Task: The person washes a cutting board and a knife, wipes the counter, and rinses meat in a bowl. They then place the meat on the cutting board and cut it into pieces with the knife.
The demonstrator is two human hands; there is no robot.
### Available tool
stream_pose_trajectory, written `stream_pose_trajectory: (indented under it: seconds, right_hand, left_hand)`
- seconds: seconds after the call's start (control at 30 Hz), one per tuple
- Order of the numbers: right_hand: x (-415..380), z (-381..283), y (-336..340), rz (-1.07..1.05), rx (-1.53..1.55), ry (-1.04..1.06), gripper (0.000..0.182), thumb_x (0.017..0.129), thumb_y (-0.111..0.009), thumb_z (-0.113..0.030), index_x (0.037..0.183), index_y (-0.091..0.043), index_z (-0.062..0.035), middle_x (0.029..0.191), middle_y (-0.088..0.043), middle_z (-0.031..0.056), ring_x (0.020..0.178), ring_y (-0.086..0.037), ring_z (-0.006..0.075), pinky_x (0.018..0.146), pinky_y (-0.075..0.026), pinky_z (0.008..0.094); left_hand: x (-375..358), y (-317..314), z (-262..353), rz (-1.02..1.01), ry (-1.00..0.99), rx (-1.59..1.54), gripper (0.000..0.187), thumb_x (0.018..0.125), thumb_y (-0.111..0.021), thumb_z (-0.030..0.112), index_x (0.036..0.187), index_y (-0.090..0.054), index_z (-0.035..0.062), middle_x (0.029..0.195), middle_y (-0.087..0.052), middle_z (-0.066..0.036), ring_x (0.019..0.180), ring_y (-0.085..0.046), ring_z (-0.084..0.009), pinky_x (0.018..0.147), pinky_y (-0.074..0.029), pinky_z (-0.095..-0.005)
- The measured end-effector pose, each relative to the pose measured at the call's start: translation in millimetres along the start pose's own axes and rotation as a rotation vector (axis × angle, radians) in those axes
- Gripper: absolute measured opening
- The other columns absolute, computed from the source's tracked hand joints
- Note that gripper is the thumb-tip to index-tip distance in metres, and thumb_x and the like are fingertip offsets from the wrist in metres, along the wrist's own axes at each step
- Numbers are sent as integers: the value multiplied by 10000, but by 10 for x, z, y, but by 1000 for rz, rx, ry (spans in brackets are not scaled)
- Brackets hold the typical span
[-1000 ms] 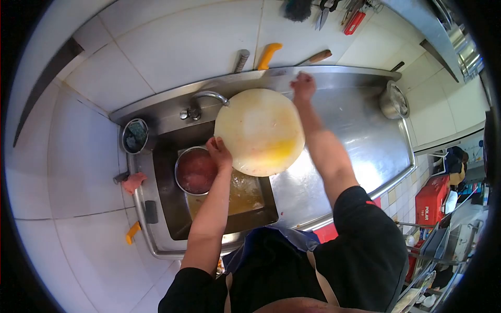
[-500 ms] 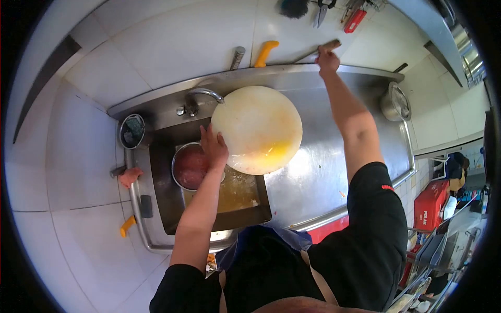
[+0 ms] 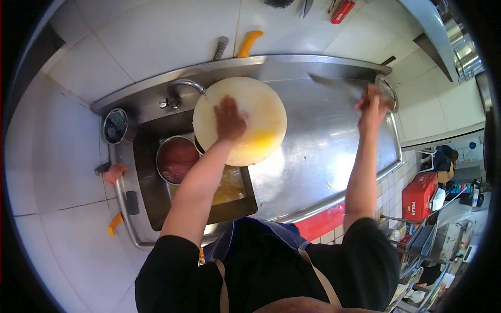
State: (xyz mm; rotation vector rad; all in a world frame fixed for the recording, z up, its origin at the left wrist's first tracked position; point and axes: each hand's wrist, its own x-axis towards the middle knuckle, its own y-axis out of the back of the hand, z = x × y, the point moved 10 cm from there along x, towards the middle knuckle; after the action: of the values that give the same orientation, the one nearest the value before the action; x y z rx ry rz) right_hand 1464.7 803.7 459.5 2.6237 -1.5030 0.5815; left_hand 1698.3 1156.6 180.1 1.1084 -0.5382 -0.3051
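Observation:
A round white cutting board (image 3: 269, 109) with a yellow stain lies over the right side of the sink, beside the faucet. My left hand (image 3: 229, 117) is over its face, fingers stretched out and slightly blurred, holding nothing. At the right, above the steel counter, my right hand (image 3: 371, 107) is closed around the handle of a knife (image 3: 334, 82). Its blade points left and is smeared by motion. Below and left of the board, a round metal bowl (image 3: 177, 159) with reddish contents sits in the sink.
A curved faucet (image 3: 188, 83) rises behind the sink basin (image 3: 151, 208). Small metal pots stand at the left (image 3: 115, 127) and right ends. An orange handle (image 3: 250, 43) and a grey handle (image 3: 221, 48) stick up behind the back rim. Food scraps dot the counter (image 3: 308, 130).
My right hand has drawn the knife out from behind the back rim and brought it right and toward me. My left hand has moved from the board's edge onto its face.

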Motion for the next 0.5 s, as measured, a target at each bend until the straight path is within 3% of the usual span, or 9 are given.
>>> stream_pose_trajectory:
  seconds: [0.07,0.1,0.13,0.17,0.23,0.33,0.4,0.43,0.5]
  right_hand:
    - [-548,-21,249,6,-66,-26,316,1007,-646,-177,1276,-606,-15,824,-624,61,628,-618,155,536,-538,319]
    - [-804,-32,363,4,-120,-56,332,1017,-634,-193,1305,-608,-31,892,-638,77,650,-632,148,554,-548,318]
    - [-1019,9,522,38,-143,-97,335,1023,-634,-181,1325,-607,-37,900,-665,87,635,-637,141,541,-541,293]
    - [-1234,-52,599,56,-178,-158,341,1018,-651,-164,1330,-607,-33,872,-682,86,672,-684,144,535,-556,273]
    - [-1523,-142,760,121,-181,-187,319,1004,-672,-137,1298,-617,-26,854,-698,88,720,-733,166,545,-588,276]
    - [-1812,-141,1116,75,-189,-351,286,983,-709,-127,1244,-635,-35,1028,-738,150,843,-766,215,630,-632,300]
    - [-1996,-259,1128,-18,-36,-395,299,953,-700,-49,1243,-629,-53,1148,-728,211,892,-767,245,778,-639,343]
    - [-2089,-335,1078,-87,41,-406,315,939,-696,-19,1244,-628,-65,1202,-715,237,918,-765,259,834,-635,362]
    - [-2268,-314,1091,-196,198,-385,320,944,-684,-44,1258,-630,-81,1314,-657,286,960,-759,283,902,-617,396]
  left_hand:
    - [-68,-141,575,-41,-75,-133,739,999,-508,442,1579,-353,12,1659,-309,-207,1570,-206,-366,1273,-120,-571]
    - [-48,-4,966,-376,-166,-303,739,989,-528,451,1576,-353,37,1644,-318,-211,1553,-237,-369,1279,-153,-514]
    - [-212,-238,1264,-384,-230,-341,745,1021,-484,473,1615,-299,62,1687,-242,-205,1572,-206,-359,1294,-144,-469]
    - [-451,-442,1559,-389,-365,-344,721,1065,-410,488,1648,-245,97,1724,-172,-169,1592,-171,-331,1308,-110,-471]
    - [-876,-252,2079,-693,-707,-224,714,1097,-373,479,1676,-141,131,1743,-124,-119,1610,-91,-306,1319,-71,-456]
    - [-1049,-197,1958,-684,-813,-314,695,1095,-387,492,1673,-183,166,1747,-120,-93,1608,-101,-294,1320,-73,-455]
    - [-837,-186,1468,-556,-707,-275,644,1076,-458,470,1646,-307,212,1731,-181,-127,1591,-172,-334,1309,-117,-463]
    - [-708,5,1161,-603,-570,-266,639,1064,-483,442,1642,-317,227,1717,-224,-147,1581,-205,-350,1296,-144,-487]
    - [-429,236,409,-500,-422,-169,627,1050,-515,411,1631,-336,256,1707,-247,-159,1585,-202,-348,1286,-146,-517]
